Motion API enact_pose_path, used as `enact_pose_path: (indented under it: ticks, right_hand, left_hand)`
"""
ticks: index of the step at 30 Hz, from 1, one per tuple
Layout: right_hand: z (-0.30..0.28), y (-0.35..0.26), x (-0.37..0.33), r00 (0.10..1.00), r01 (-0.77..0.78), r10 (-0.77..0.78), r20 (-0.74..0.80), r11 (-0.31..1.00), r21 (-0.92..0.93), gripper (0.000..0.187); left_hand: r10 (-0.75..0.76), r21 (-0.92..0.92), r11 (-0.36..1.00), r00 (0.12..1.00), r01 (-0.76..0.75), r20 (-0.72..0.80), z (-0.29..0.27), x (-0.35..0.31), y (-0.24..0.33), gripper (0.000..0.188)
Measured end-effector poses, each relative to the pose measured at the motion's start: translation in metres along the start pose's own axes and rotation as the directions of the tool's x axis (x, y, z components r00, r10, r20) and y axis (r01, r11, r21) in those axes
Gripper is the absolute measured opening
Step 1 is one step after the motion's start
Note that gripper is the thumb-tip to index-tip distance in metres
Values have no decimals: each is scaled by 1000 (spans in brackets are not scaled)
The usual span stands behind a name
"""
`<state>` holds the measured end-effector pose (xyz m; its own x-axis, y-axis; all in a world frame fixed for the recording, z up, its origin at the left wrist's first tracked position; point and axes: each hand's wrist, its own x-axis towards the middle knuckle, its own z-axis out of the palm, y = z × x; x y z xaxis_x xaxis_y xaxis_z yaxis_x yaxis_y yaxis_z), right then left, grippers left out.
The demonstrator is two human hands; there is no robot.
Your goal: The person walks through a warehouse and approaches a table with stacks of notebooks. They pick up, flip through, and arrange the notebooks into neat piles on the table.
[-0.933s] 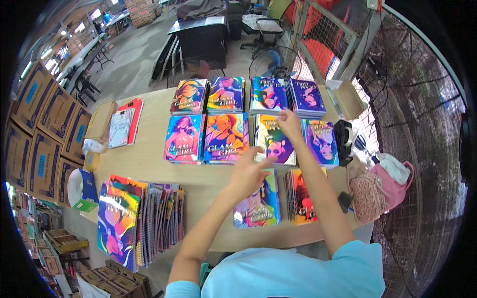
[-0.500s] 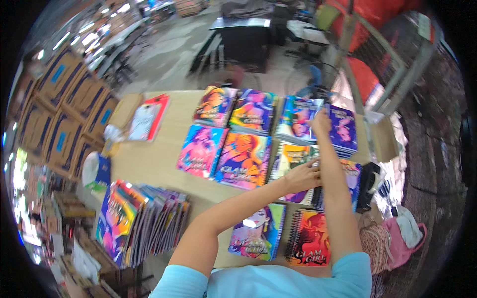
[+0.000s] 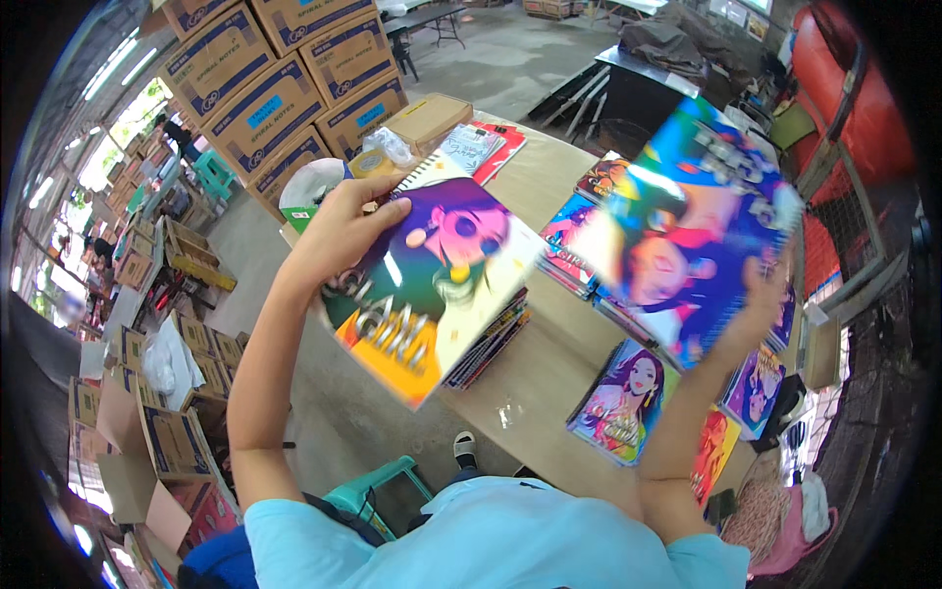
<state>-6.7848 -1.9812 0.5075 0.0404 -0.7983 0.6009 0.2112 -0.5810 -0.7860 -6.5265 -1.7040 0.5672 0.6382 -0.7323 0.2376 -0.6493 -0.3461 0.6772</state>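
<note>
My left hand (image 3: pixel 355 224) grips the top spiral edge of a notebook (image 3: pixel 461 285) with a sunglasses figure in purple, green and yellow on its cover. That notebook is held up over a pile of notebooks (image 3: pixel 494 339), which it mostly hides. On the right, my right hand (image 3: pixel 754 309) holds another spiral notebook (image 3: pixel 677 231), blue and purple, raised, tilted and blurred by motion. Under it lie more notebooks on the table, partly covered. Nearer me are a notebook with a dark-haired figure (image 3: pixel 625 402), an orange-red one (image 3: pixel 714 456) and a purple one (image 3: pixel 756 391).
Tall stacks of brown cartons (image 3: pixel 265 108) stand beyond the table (image 3: pixel 564 358) at left. A flat brown box (image 3: pixel 427 120) and red folder (image 3: pixel 505 147) lie at its far end. A green stool (image 3: pixel 378 486) is by my left side. Bags (image 3: pixel 810 515) hang at right.
The view has swung left. My hands have come off the table rows, each lifting a notebook; the left hand has moved left over the pile.
</note>
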Motion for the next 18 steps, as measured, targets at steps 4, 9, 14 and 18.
enact_pose_path:
  ticks: [4, 9, 14, 18]
  right_hand:
    - [107, -45, -127, 894, -449, 413, 175, 818, 360, 64]
    - [169, -23, -217, 961, -131, 167, 218, 976, -173, 84]
    - [117, -12, -197, 987, -131, 136, 81, 989, -69, 73]
    - [-2, 28, -156, 973, -219, 221, 60, 975, -35, 51]
  left_hand:
    - [-280, 26, 958, 904, 287, 322, -4, 9, -101, 49]
    - [-177, -452, 777, 842, 437, 509, 5, -1, -150, 67]
    - [-168, -248, 958, 983, 145, -73, -9, -7, -99, 66]
    - [646, -633, 547, 757, -548, -98, 16, -92, 18, 42]
